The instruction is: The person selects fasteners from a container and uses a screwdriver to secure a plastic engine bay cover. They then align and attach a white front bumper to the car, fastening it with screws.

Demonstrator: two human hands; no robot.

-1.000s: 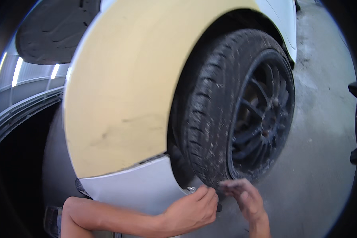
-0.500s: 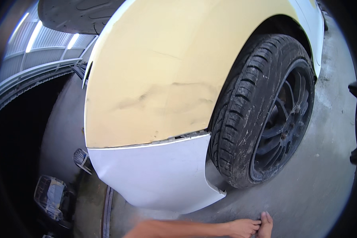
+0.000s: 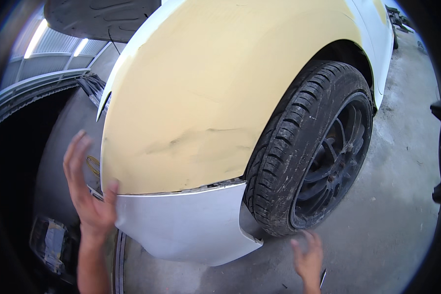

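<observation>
My left hand (image 3: 89, 196) is raised at the left edge of the car's front panel, thumb and fingers spread, holding nothing. The thumb tip overlaps the panel's lower left corner; whether it touches I cannot tell. The yellowish-beige car panel (image 3: 181, 108) has dark smudges low down. Below it, across a gap with broken edges, sits a white bumper piece (image 3: 181, 223). My right hand (image 3: 308, 255), slightly blurred, is below the tyre (image 3: 284, 147), fingers apart and nothing visible in them. A thin dark pointed object (image 3: 323, 278) shows beside the right wrist.
A black spoked wheel rim (image 3: 335, 166) fills the arch at right, over a grey concrete floor (image 3: 397, 196). At left are a clear plastic container (image 3: 51, 245), a coiled yellow cable (image 3: 93, 166) and a metal floor rail (image 3: 119, 264). A dark panel (image 3: 98, 17) hangs overhead.
My hands, together at lower right before, have parted. The left has moved up to the panel's left edge and opened; the right has opened below the tyre. The view has shifted slightly.
</observation>
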